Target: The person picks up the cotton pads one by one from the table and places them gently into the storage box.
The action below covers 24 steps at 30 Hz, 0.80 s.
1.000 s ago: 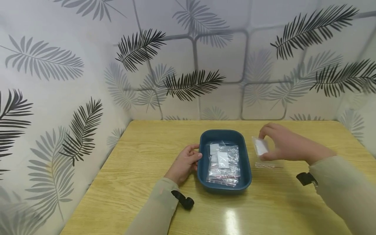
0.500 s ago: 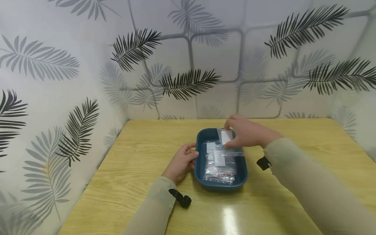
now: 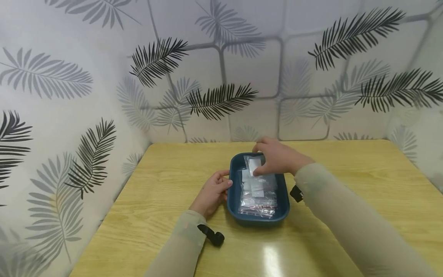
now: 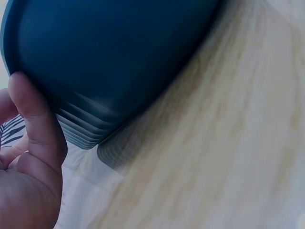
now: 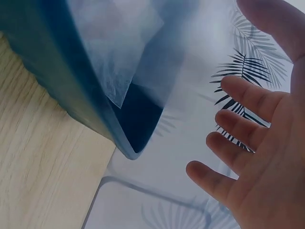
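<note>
A dark blue plastic tub (image 3: 232, 206) stands on the table with several clear zip bags (image 3: 257, 207) inside, some holding white pieces. My left hand (image 3: 212, 192) holds the tub's left side; in the left wrist view, its thumb (image 4: 35, 114) lies against the tub's outer wall. Over the tub's far right corner is my right hand (image 3: 278, 156), fingers spread and bent downward. A clear bag with a white insert (image 3: 254, 165) lies right at its thumb and fingertips. The right wrist view shows the fingers (image 5: 248, 98) apart, with blurred clear plastic (image 5: 205, 28) beside the thumb.
The wooden table (image 3: 166, 181) extends on both sides of the tub and ends at a leaf-patterned wall (image 3: 249, 123) behind. Another patterned wall (image 3: 62, 115) runs along the left. Black straps with small cameras sit on both sleeves.
The right hand has carried the clear bag leftward from beside the tub to over its far part, and its fingers have spread away from the bag. The left hand stays at the tub's side.
</note>
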Available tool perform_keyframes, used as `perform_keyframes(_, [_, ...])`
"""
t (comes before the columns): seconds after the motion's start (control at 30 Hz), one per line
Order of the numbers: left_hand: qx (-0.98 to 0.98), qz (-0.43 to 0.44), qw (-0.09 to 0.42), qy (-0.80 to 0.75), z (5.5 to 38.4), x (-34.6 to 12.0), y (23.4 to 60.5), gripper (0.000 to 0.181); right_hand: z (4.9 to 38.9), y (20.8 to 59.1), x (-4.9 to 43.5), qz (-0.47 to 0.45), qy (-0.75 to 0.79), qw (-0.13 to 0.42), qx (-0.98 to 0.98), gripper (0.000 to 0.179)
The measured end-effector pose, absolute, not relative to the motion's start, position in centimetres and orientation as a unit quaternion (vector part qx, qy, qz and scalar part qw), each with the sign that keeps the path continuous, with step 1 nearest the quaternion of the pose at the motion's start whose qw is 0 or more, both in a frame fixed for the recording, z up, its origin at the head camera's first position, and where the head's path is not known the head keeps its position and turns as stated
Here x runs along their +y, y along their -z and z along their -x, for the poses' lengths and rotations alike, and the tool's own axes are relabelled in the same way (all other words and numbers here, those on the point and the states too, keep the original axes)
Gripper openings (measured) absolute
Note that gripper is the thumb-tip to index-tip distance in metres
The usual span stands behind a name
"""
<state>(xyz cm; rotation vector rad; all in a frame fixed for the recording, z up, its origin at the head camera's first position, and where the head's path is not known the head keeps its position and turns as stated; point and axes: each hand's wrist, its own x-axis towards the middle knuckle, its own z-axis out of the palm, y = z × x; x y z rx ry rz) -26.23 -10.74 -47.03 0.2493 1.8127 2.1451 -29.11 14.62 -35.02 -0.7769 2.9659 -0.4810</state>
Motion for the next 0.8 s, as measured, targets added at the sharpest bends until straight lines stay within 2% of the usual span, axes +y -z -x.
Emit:
perform_keyframes(0.4, [0.626, -0.101, 0.163, -0.756, 25.5, -10.2, 46.4, 0.049, 28.4, 35.7, 17.4, 0.261, 0.157, 0.007, 0.952, 0.070])
perform_keyframes(0.8, [0.633, -0.104, 0.159, -0.750, 25.6, -10.2, 46.5, 0.047, 26.6, 36.3, 21.4, 0.234, 0.189, 0.006, 0.954, 0.067])
